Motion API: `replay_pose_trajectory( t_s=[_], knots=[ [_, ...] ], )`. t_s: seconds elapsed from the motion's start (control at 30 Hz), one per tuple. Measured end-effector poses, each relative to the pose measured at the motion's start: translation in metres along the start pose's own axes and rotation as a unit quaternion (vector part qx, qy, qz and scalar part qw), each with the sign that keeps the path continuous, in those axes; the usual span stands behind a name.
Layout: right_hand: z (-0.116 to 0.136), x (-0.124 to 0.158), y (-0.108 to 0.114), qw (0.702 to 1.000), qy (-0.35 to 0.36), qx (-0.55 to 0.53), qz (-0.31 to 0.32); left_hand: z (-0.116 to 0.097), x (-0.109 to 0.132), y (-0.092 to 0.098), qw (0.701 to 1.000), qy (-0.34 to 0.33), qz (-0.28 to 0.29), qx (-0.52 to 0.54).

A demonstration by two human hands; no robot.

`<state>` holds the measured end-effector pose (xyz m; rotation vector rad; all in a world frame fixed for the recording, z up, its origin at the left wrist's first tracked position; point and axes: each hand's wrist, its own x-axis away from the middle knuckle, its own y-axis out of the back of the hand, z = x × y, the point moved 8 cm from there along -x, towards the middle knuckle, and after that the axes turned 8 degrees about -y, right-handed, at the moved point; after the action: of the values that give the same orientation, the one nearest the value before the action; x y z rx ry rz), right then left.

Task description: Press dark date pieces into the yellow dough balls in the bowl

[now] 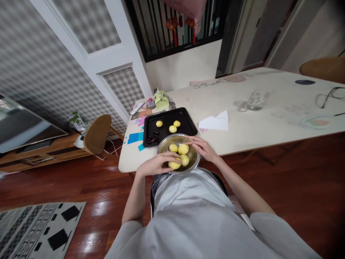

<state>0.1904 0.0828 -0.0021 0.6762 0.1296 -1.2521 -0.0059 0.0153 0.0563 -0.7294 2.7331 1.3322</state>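
Note:
A shiny metal bowl [194,161] rests at the table's front edge, close to my lap. Inside are several yellow round things that look like peeled potatoes [183,148]. My left hand [159,162] reaches over the bowl's left rim, its fingers curled over the nearest potato [174,165]. From the right, my right hand [202,147] lies across the rim with fingers stretched toward the upper right potato; whether they touch it is unclear. Behind the bowl, a black tray [168,117] holds three more potatoes [173,128] and a dark object [153,138] that I cannot make out.
White paper [215,121] lies right of the tray. Farther right stand a clear glass [255,100] and a pair of glasses [330,96]. A green packet [161,99] and a white remote [137,108] sit at the back left. A wooden chair [97,135] stands left of the table.

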Motion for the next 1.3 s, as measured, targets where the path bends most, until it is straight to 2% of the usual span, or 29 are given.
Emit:
replay_pose_trajectory(
  t_s=[0.37, 0.67, 0.87, 1.0, 1.13, 1.3],
  knots=[
    [-0.002, 0.001, 0.0, 1.0, -0.003, 0.007, -0.001, 0.005, -0.004, 0.009, 0.997, 0.019, -0.06, 0.033],
    [-0.001, 0.0, 0.0, 1.0, -0.003, 0.005, 0.0, 0.014, -0.011, -0.002, 0.997, 0.041, -0.051, -0.051],
    [0.0, 0.002, 0.0, 1.0, -0.012, 0.0, 0.0, 0.001, -0.011, -0.002, 0.998, 0.007, -0.045, -0.036],
    [0.0, 0.001, 0.002, 1.0, -0.006, -0.003, -0.006, -0.006, -0.013, -0.009, 0.999, -0.026, -0.028, 0.003],
    [-0.006, -0.015, 0.008, 1.0, 0.0, 0.01, -0.028, 0.003, -0.014, -0.015, 0.999, -0.017, -0.034, 0.015],
    [-0.021, -0.063, 0.014, 0.995, 0.004, 0.084, -0.055, 0.012, -0.009, -0.011, 0.998, 0.008, -0.062, 0.002]
  ],
)
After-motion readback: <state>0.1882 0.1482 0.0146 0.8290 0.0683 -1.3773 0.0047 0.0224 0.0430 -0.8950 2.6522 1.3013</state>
